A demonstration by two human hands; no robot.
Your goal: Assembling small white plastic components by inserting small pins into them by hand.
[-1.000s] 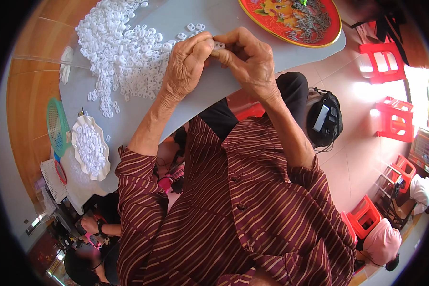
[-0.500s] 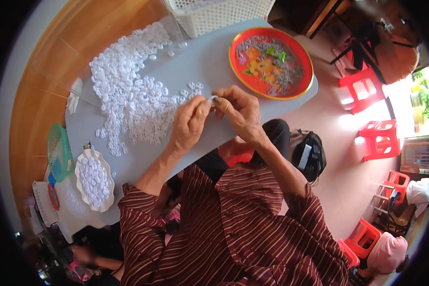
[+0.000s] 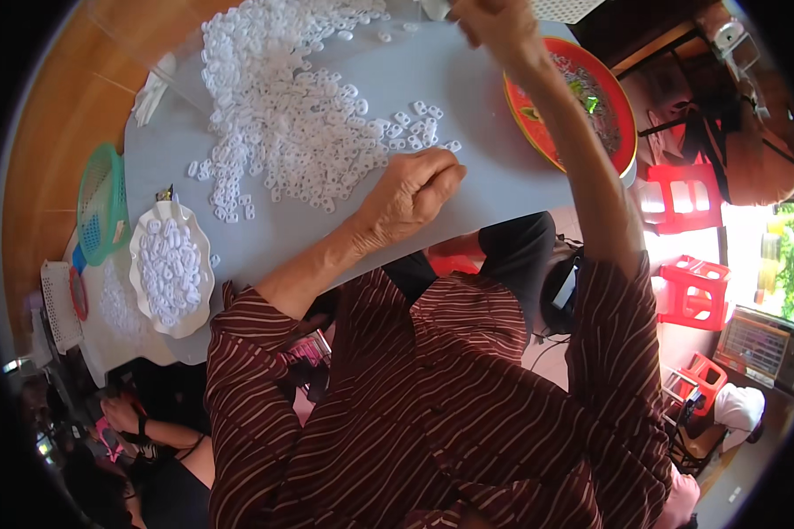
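Note:
My left hand (image 3: 415, 194) is curled closed at the near edge of the grey table (image 3: 441, 75), beside the loose end of a heap of small white plastic pieces (image 3: 282, 132), each with two holes. Whatever its fingers hold is hidden. My right hand (image 3: 498, 31) reaches up to the far side, cut by the top of the picture, near a white perforated basket (image 3: 565, 9). Its fingers are blurred. Under my right forearm lies a round red tray (image 3: 622, 97) with a yellow rim, holding small grey metal-looking bits and a green piece.
At the left stands a scalloped white dish (image 3: 190, 324) full of white pieces, by a green mesh basket (image 3: 101, 203). Red stools (image 3: 692, 291) stand on the floor to the right. Another person's hand (image 3: 123, 414) shows at lower left.
My hands, together before, are now apart. The right has moved up and away to the far edge; the left has curled closed. The view has shifted, so the table things sit higher.

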